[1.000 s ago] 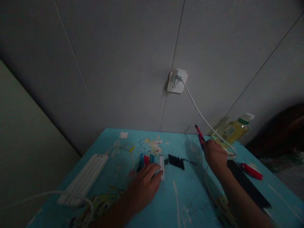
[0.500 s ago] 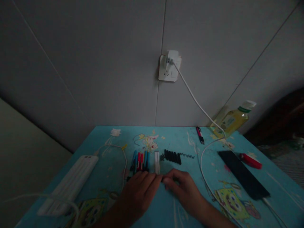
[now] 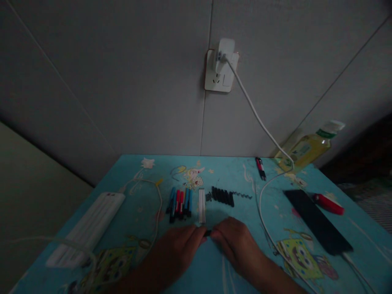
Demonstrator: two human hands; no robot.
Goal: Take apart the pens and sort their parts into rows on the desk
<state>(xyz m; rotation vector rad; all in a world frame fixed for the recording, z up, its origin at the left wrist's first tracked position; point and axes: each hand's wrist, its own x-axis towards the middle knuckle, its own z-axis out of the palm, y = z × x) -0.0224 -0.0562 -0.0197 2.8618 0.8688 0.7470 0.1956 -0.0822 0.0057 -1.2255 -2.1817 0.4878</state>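
Note:
My left hand and my right hand meet near the table's front middle, fingers closed. Between their fingertips shows a short black pen part, pinched from both sides; most of it is hidden. Just beyond the hands lies a row of blue and red pen barrels with dark ends. Right of them, several thin whitish pen refills lie side by side. Farther right is a row of short black tube-like pieces, with a line of tiny dark coiled pieces, perhaps springs, running off it.
A white power strip with cables lies left. On the right are a black phone-like slab, a red object and a yellow bottle. Pens lie near the wall. A white cable runs from the socket across the table.
My hands have drawn back slightly from the pen barrels, uncovering their dark ends. The black piece that stuck out left of my left hand no longer shows there. The view has tilted down a little.

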